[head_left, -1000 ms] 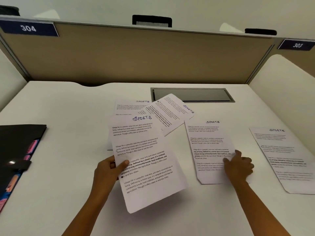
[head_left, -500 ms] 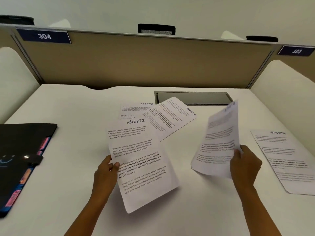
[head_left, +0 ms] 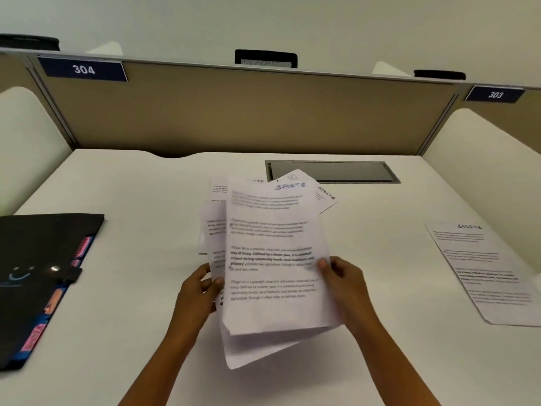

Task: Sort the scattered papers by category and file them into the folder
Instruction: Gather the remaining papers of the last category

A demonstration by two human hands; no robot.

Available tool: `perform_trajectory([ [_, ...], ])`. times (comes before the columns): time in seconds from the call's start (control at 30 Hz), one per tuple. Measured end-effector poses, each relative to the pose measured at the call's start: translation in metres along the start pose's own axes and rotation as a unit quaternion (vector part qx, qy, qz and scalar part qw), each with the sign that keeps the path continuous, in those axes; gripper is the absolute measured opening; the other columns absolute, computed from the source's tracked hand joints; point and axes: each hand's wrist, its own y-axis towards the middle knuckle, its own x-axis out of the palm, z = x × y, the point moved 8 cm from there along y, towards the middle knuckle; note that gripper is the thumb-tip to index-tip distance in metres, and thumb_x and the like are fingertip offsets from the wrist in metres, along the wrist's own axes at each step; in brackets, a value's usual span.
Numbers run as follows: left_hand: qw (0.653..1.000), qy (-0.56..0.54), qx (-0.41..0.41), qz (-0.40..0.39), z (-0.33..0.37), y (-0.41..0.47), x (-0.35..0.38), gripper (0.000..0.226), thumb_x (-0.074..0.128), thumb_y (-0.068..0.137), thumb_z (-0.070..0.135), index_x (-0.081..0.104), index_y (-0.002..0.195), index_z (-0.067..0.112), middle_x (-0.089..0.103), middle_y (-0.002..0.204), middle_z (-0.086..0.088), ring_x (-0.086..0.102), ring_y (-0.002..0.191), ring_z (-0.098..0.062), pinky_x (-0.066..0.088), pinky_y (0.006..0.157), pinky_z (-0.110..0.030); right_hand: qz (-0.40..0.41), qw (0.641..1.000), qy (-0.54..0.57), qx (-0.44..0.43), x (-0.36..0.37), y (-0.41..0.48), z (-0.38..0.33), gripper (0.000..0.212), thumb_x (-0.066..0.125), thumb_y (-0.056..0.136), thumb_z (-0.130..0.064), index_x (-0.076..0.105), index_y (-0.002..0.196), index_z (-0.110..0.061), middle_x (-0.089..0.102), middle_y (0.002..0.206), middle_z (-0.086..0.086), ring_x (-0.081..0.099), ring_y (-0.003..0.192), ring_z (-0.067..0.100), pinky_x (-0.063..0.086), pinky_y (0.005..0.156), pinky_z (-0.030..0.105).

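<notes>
Two printed sheets headed SPORTS overlap in front of me, raised above the white desk (head_left: 131, 332). My right hand (head_left: 345, 288) pinches the right edge of the top sheet (head_left: 272, 259). My left hand (head_left: 199, 291) grips the left edge of the lower sheet (head_left: 257, 350), which shows beneath and to the left. Behind them two more SPORTS sheets (head_left: 325, 194) lie on the desk, partly hidden. Another SPORTS sheet (head_left: 483, 271) lies flat at the right. A black folder (head_left: 38, 271) with pink and orange tabs lies at the left edge.
A grey cable hatch (head_left: 333, 171) is set into the desk at the back. A tan partition (head_left: 248, 112) with labels 304 and 303 closes off the rear, and white side panels stand at both sides.
My right hand carried its sheet leftward and laid it over the sheet in my left hand. The view shifted slightly and the held sheets are blurred by motion.
</notes>
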Motion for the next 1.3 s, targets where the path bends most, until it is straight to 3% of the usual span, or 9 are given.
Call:
perform_trajectory([
  [0.17, 0.999, -0.04, 0.0, -0.016, 0.005, -0.003, -0.004, 0.02, 0.05, 0.095, 0.026, 0.058, 0.114, 0.029, 0.074, 0.095, 0.0, 0.071, 0.086, -0.018, 0.059, 0.074, -0.042, -0.037, 0.999, -0.019, 0.022, 0.019, -0.004, 0.011, 0.012, 0.064, 0.087, -0.031, 0.071, 0.084, -0.022, 0.074, 0.086, -0.005, 0.069, 0.085, 0.019, 0.054, 0.084, 0.042],
  [0.33, 0.998, -0.065, -0.021, -0.008, 0.004, -0.006, -0.016, 0.032, 0.038, 0.099, 0.035, 0.061, 0.112, 0.019, 0.072, 0.1, -0.005, 0.069, 0.09, -0.024, 0.057, 0.071, -0.038, -0.024, 1.0, -0.016, -0.005, 0.025, -0.016, 0.006, 0.004, 0.072, 0.081, -0.024, 0.071, 0.084, -0.022, 0.074, 0.086, -0.005, 0.07, 0.082, 0.015, 0.055, 0.077, 0.037],
  [0.53, 0.999, -0.005, 0.011, 0.035, 0.009, -0.005, -0.036, 0.032, 0.067, 0.083, 0.03, 0.061, 0.112, 0.018, 0.072, 0.097, -0.002, 0.071, 0.079, -0.018, 0.058, 0.069, -0.037, -0.013, 0.999, -0.013, -0.028, 0.032, -0.037, -0.004, 0.03, 0.077, 0.075, -0.019, 0.059, 0.098, -0.027, 0.073, 0.084, -0.004, 0.069, 0.067, 0.005, 0.046, 0.057, 0.014],
  [0.67, 0.998, 0.048, 0.031, 0.026, 0.005, -0.004, -0.036, 0.027, 0.065, 0.086, 0.019, 0.061, 0.113, 0.017, 0.07, 0.104, -0.004, 0.068, 0.087, -0.02, 0.053, 0.067, -0.026, 0.008, 0.999, -0.025, -0.046, 0.032, -0.045, -0.001, 0.043, 0.079, 0.073, -0.025, 0.055, 0.108, -0.034, 0.069, 0.078, 0.0, 0.069, 0.066, 0.01, 0.047, 0.062, 0.019],
  [0.83, 0.998, 0.057, 0.028, 0.012, 0.002, -0.005, -0.022, 0.029, 0.061, 0.09, 0.016, 0.059, 0.119, 0.016, 0.068, 0.108, -0.005, 0.067, 0.091, -0.022, 0.053, 0.074, -0.03, 0.042, 0.996, -0.04, -0.065, 0.018, -0.052, 0.006, 0.027, 0.072, 0.08, -0.033, 0.058, 0.104, -0.032, 0.067, 0.079, -0.008, 0.065, 0.07, 0.002, 0.047, 0.061, 0.011],
  [1.0, 0.997, 0.064, 0.034, 0.01, 0.011, -0.001, -0.004, 0.026, 0.059, 0.091, 0.017, 0.058, 0.117, 0.02, 0.068, 0.104, -0.002, 0.067, 0.088, -0.02, 0.054, 0.076, -0.035, 0.108, 0.99, -0.047, -0.082, -0.03, -0.035, 0.021, 0.016, 0.063, 0.088, -0.023, 0.06, 0.104, -0.025, 0.067, 0.091, -0.008, 0.066, 0.082, 0.006, 0.049, 0.069, 0.011],
  [1.1, 0.997, 0.067, 0.035, 0.016, 0.017, 0.004, 0.012, 0.028, 0.06, 0.09, 0.017, 0.058, 0.118, 0.017, 0.067, 0.105, -0.004, 0.066, 0.088, -0.023, 0.053, 0.079, -0.039, 0.153, 0.98, -0.09, -0.089, -0.079, -0.011, 0.037, 0.015, 0.06, 0.09, -0.014, 0.06, 0.104, -0.019, 0.066, 0.09, -0.006, 0.063, 0.084, 0.005, 0.042, 0.067, 0.001],
  [1.17, 0.997, 0.065, 0.035, 0.016, 0.02, 0.005, 0.032, 0.028, 0.06, 0.09, 0.016, 0.058, 0.118, 0.016, 0.067, 0.105, -0.006, 0.066, 0.089, -0.024, 0.051, 0.077, -0.037, 0.179, 0.97, -0.134, -0.09, -0.123, 0.012, 0.049, 0.02, 0.06, 0.089, -0.008, 0.06, 0.108, -0.013, 0.066, 0.098, 0.001, 0.062, 0.09, 0.012, 0.042, 0.073, 0.004],
  [1.3, 0.997, 0.058, 0.041, 0.009, 0.035, 0.007, 0.076, 0.03, 0.06, 0.09, 0.017, 0.058, 0.12, 0.015, 0.067, 0.105, -0.005, 0.066, 0.09, -0.025, 0.052, 0.074, -0.034, 0.224, 0.942, -0.245, -0.054, -0.216, 0.063, 0.084, 0.036, 0.059, 0.088, -0.004, 0.054, 0.123, -0.003, 0.059, 0.121, 0.017, 0.055, 0.111, 0.031, 0.041, 0.095, 0.037],
])
